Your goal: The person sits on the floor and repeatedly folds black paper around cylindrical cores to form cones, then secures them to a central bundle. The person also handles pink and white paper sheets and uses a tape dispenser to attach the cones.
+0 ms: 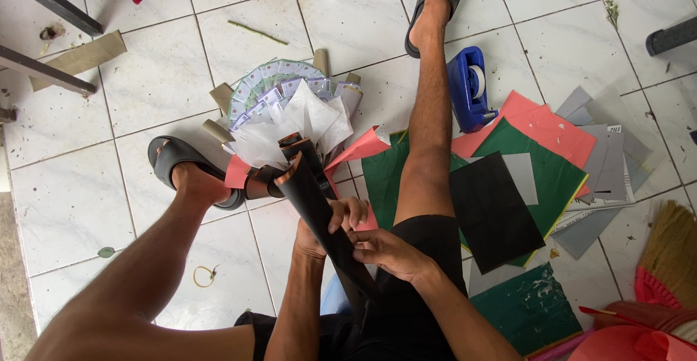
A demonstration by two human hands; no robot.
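Note:
My left hand point(330, 223) grips the stem of a paper bouquet point(287, 114), wrapped in black paper point(312, 198), between my knees. My right hand point(388, 251) presses on the lower part of that black wrap, fingers curled around its edge. The bouquet's head is a fan of folded banknotes with white tissue and pink-red paper around it, lying on the tiled floor. Both hands touch the same black sheet, close together.
Sheets of green, red, grey and black paper point(541, 165) lie spread to the right of my right leg. A blue tape dispenser point(468, 85) stands beyond them. A rubber band point(205, 275) lies on the tiles at left; a broom point(671, 252) is at right. Metal furniture legs point(51, 2) are at top left.

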